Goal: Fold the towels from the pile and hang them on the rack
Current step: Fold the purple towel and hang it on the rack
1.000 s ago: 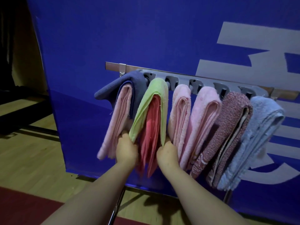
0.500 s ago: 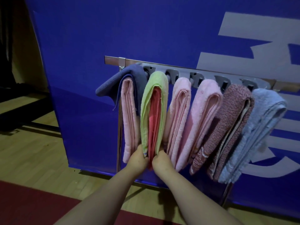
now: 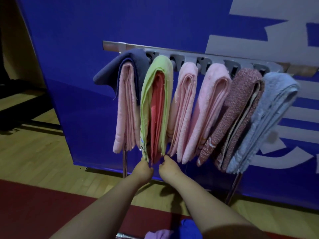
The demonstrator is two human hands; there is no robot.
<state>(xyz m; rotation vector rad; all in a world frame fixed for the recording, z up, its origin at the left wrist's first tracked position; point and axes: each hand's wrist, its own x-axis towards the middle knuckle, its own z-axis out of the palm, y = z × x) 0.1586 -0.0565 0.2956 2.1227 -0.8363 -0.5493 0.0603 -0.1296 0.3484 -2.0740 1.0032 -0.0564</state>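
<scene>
A metal rack [image 3: 186, 58] in front of a blue wall panel carries several folded towels side by side. The second from the left is a green towel [image 3: 156, 87] folded over a red one [image 3: 158, 118]. My left hand [image 3: 142, 170] pinches the bottom hem of the green towel's left half. My right hand [image 3: 170, 169] pinches the bottom edge of its right half. To its left hang a navy towel [image 3: 127, 64] and a pink towel [image 3: 126, 109]. To its right hang two pink towels [image 3: 185, 104], a speckled maroon towel [image 3: 238, 107] and a light blue towel [image 3: 269, 116].
The rack stands on thin chrome legs [image 3: 124, 163] on a wooden floor [image 3: 34, 152]. A dark red mat [image 3: 34, 209] lies in front. A blue and purple heap of cloth [image 3: 174, 232] shows at the bottom edge. The blue panel [image 3: 120, 19] rises close behind the rack.
Both hands slid down the green and red towel from mid-height to its bottom edge and came closer together. The towels, spread apart before, now hang straight.
</scene>
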